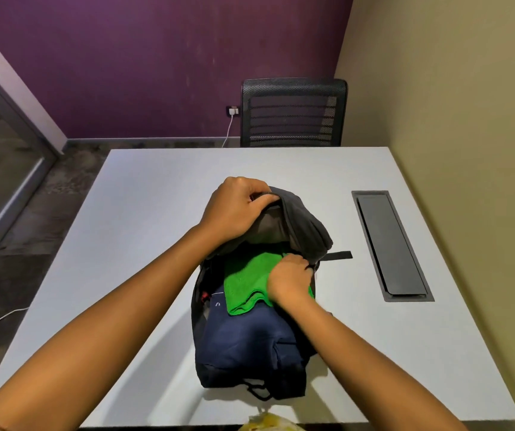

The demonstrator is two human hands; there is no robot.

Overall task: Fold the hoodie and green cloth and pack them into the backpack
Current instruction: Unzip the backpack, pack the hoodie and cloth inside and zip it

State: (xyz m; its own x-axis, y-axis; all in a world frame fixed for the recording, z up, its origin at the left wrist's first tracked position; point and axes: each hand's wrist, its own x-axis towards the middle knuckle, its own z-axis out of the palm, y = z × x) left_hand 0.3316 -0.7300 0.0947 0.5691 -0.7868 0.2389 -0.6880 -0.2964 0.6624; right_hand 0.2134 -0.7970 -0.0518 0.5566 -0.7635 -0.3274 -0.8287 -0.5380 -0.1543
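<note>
White table (pixel 144 188); hoodie (pixel 250 340) half-hidden in backpack (pixel 309 225)

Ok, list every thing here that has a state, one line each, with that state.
backpack: lying on the table, main compartment open, flap lifted.
green cloth: folded, inside the backpack on top of the hoodie.
hoodie: navy, folded, inside the backpack.
left hand: grips the flap's edge.
right hand: fingers curled at the backpack's right edge, over the cloth.
table hatch: lid closed.
chair: unoccupied, at the table's far side.
</note>
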